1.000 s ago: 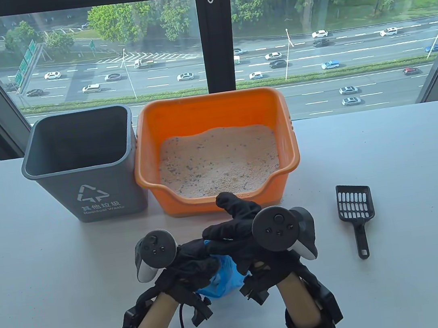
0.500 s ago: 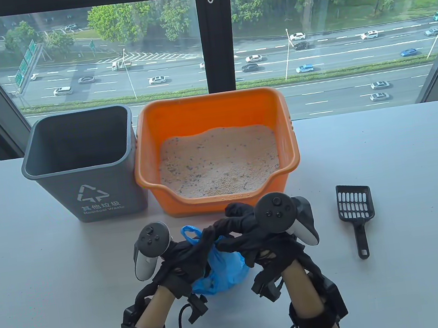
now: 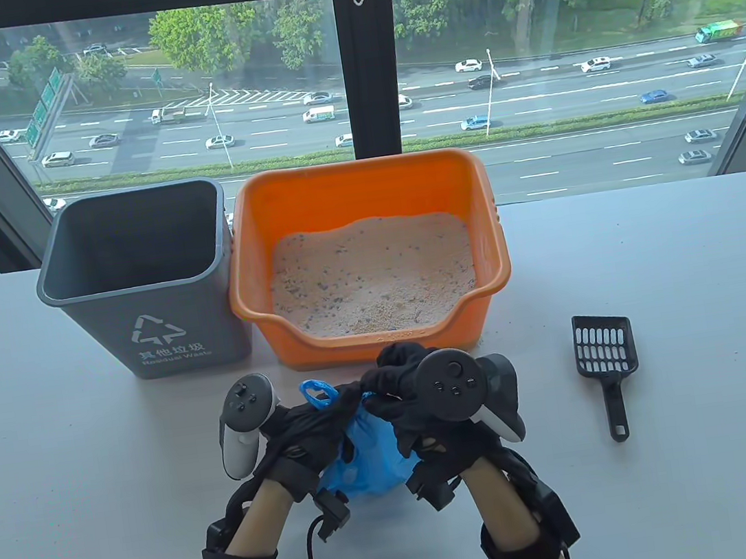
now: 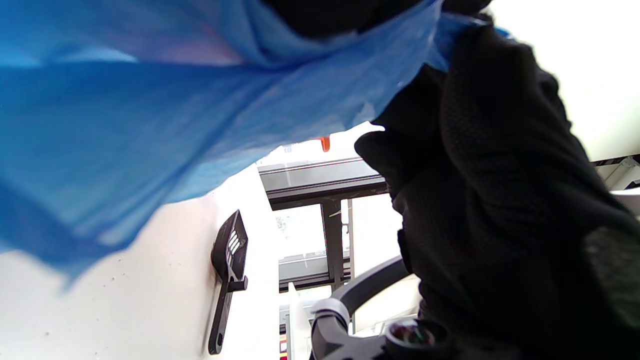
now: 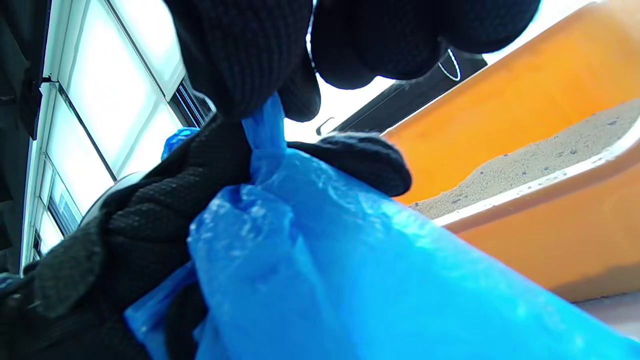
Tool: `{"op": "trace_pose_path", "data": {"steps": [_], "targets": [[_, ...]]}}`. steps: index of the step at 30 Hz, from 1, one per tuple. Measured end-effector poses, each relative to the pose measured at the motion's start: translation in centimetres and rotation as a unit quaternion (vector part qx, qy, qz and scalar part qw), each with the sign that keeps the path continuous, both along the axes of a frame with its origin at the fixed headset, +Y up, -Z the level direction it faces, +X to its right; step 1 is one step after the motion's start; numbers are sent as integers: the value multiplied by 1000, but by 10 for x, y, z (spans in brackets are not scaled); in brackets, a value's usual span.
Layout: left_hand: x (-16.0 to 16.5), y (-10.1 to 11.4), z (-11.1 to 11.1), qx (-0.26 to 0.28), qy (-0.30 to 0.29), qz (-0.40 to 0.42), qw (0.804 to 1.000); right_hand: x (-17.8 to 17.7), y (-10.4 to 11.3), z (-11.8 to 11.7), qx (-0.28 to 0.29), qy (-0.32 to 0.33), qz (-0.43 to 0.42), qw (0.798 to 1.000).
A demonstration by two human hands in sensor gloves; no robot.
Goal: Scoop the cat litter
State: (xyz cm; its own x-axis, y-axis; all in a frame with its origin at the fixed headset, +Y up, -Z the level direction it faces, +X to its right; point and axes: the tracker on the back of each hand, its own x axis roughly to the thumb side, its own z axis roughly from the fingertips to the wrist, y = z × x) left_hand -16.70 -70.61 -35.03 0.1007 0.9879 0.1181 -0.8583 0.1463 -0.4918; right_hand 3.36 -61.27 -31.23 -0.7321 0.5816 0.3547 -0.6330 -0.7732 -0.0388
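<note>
A blue plastic bag (image 3: 368, 450) hangs between both hands just in front of the orange litter box (image 3: 486, 222), which holds pale litter (image 3: 372, 276). My left hand (image 3: 316, 419) grips the bag's gathered top, one handle loop (image 3: 316, 391) sticking up above it. My right hand (image 3: 395, 387) pinches the other twisted handle strip (image 5: 265, 127) next to the left fingers (image 5: 345, 155). In the left wrist view the blue bag (image 4: 150, 115) fills the upper half. The black slotted scoop (image 3: 605, 365) lies on the table to the right, untouched.
A grey waste bin (image 3: 145, 284) with a recycling mark stands open to the left of the litter box. The white table (image 3: 707, 385) runs to a window at the back. Cables trail from both wrists at the bottom edge.
Both hands have lifted the bag and drawn its top together; a handle loop now shows above the left hand. The right hand has closed in towards the left. The scoop has not moved.
</note>
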Motion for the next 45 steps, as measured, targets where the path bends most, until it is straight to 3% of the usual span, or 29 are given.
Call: {"op": "trace_pose_path", "data": {"steps": [4, 7, 10, 11, 15, 19, 22, 24, 28, 31, 34, 37, 39, 40, 44, 45], "targets": [[-5, -3, -2, -38, 12, 19, 999, -23, 1, 14, -30, 20, 33, 999], [-9, -7, -3, -70, -4, 27, 997, -37, -3, 20, -54, 26, 102, 993], [-17, -12, -9, -97, -40, 77, 992, -42, -10, 21, -179, 118, 153, 965], [-19, -12, -10, -107, -62, 79, 989, -41, -12, 21, -191, 125, 155, 961], [-25, -10, -13, -95, -68, 53, 992, -20, -8, 10, -159, 129, 63, 977], [-25, -5, -13, -79, -69, 43, 994, 9, -5, -1, -153, 84, 11, 985], [-19, 1, -11, -58, -86, 32, 994, 19, -26, -16, -198, 52, 53, 977], [-15, 4, -9, -44, -97, 17, 994, 16, -46, -24, -247, 77, 75, 963], [-9, 11, -4, -3, -95, -50, 994, 2, -85, -40, -275, 149, 14, 950], [-8, 17, 0, 50, -53, -129, 989, -2, -99, -44, -292, 167, -53, 940], [-4, 25, 5, 123, -42, -204, 970, -1, -105, -48, -260, 129, -93, 953], [4, 33, 13, 170, -25, -279, 945, 3, -103, -47, -250, 112, -68, 959], [10, 37, 19, 193, 3, -346, 918, 4, -100, -47, -241, 96, -52, 964], [12, 37, 22, 213, 19, -390, 896, 3, -99, -46, -243, 100, -59, 963], [23, 34, 32, 288, 118, -432, 847, 1, -94, -43, -250, 103, -67, 960], [26, 32, 35, 302, 149, -454, 825, -2, -91, -41, -256, 113, -77, 957]]}}
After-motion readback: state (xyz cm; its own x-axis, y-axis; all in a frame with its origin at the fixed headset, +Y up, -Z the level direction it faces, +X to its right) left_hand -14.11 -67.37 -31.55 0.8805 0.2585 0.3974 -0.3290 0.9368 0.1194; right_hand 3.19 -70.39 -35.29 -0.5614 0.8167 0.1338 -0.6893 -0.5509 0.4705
